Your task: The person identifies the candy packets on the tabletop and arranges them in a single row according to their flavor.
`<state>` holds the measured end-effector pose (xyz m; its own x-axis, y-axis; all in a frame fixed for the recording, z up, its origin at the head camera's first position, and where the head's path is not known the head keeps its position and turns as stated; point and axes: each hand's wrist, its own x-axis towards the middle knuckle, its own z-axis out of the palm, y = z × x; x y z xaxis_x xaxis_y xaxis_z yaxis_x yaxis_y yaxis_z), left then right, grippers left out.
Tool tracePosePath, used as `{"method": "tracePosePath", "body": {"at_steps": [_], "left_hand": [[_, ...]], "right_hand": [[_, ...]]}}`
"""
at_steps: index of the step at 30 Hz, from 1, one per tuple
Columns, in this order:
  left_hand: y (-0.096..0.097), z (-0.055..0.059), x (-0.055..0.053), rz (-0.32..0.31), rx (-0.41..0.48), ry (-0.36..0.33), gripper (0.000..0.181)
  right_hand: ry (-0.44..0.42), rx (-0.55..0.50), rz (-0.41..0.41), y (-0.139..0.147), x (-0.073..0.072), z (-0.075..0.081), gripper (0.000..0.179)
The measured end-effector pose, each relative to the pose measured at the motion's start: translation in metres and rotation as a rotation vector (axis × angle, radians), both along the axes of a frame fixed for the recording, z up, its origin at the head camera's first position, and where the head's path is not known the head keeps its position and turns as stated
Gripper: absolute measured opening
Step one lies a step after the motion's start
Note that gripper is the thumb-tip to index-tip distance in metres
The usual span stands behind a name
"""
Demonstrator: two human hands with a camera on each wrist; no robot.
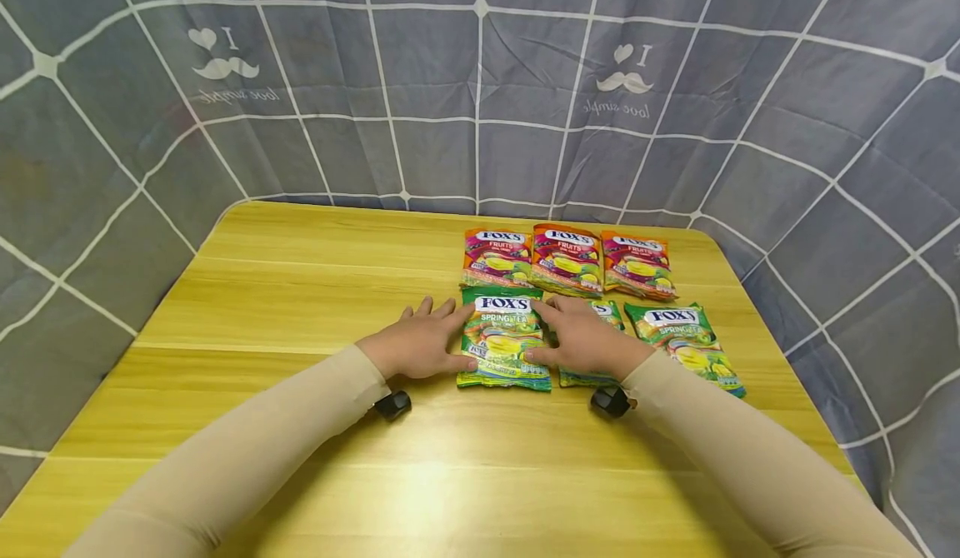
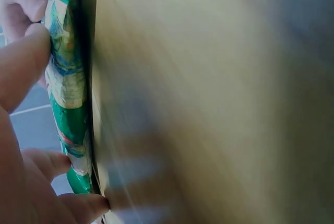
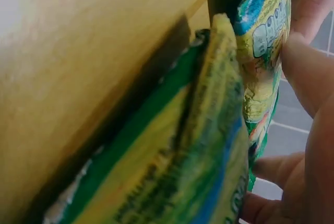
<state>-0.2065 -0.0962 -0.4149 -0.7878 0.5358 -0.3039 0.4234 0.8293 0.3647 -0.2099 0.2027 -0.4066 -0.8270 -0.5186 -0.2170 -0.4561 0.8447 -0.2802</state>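
Observation:
A green Fox's Spring Tea candy bag [image 1: 504, 335] lies flat on the table, face up, between my two hands. My left hand [image 1: 422, 340] touches its left edge, fingers spread and thumb at the lower corner. On the bag's right edge rest the fingers and thumb of my right hand [image 1: 588, 340]. A second green bag [image 1: 573, 377] lies partly hidden under my right hand. Farther right, a third green bag [image 1: 686, 346] lies tilted. In the left wrist view, the fingertips [image 2: 39, 38] meet the side of the green bag [image 2: 68, 88].
Behind the green bags stand three red-orange Fox's Fruits bags in a row: left [image 1: 497, 260], middle [image 1: 567, 260] and right [image 1: 639, 266]. The wooden table [image 1: 315, 291] ends at a grey checked cloth [image 1: 435, 158] at the back and sides.

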Motion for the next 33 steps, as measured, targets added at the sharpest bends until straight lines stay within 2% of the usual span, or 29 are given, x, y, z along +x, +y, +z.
{"method": "tracePosePath", "body": {"at_steps": [11,23,29,33], "left_hand": [[0.002,0.006,0.003,-0.005,0.004,-0.015,0.098],[0.005,0.003,0.004,-0.038,0.08,0.019,0.093],[0.004,0.003,0.006,-0.019,0.108,0.032,0.089],[0.0,0.005,0.009,0.016,0.155,0.04,0.088]], "right_hand": [[-0.03,0.063,0.036,-0.001,0.0,0.0,0.103],[-0.014,0.003,0.001,-0.004,0.008,0.002,0.103],[-0.005,-0.05,-0.026,-0.005,0.015,0.004,0.102],[0.013,-0.086,-0.033,-0.009,0.019,0.006,0.102]]}}
